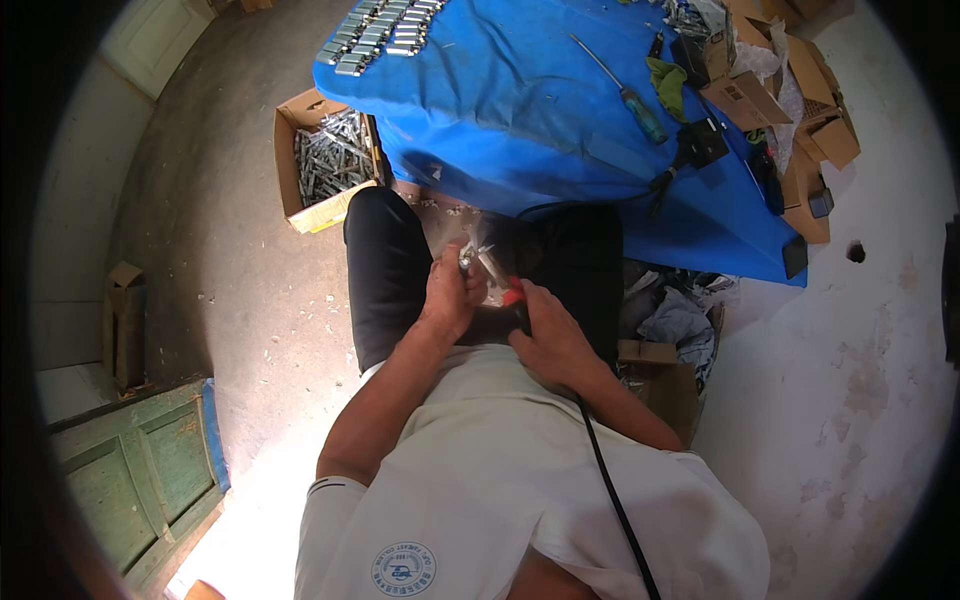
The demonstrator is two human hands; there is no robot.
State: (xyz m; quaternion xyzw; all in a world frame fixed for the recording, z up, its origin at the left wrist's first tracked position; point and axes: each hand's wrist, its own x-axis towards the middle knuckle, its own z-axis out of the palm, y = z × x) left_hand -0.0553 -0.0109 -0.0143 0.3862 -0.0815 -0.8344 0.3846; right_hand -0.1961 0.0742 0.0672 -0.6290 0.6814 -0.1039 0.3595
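My left hand (455, 288) is closed around a small silvery metal piece (467, 256), held up between the knees. Its exact shape is partly hidden by the fingers. My right hand (556, 338) grips a corded hand tool with a red and black handle (514, 293); its pale metallic front end points toward the left hand. Whether the tool touches the piece I cannot tell, as the area is hazy. From the right hand a black cord (612, 480) runs down over the white shirt.
A blue-covered table (480, 90) stands ahead, bearing rows of metal parts (385, 32), a screwdriver (640, 112) and a black cable plug (697, 145). An open carton of metal pieces (335, 160) sits on the floor at left. Cartons (790, 90) are heaped at right; pale chips litter the floor.
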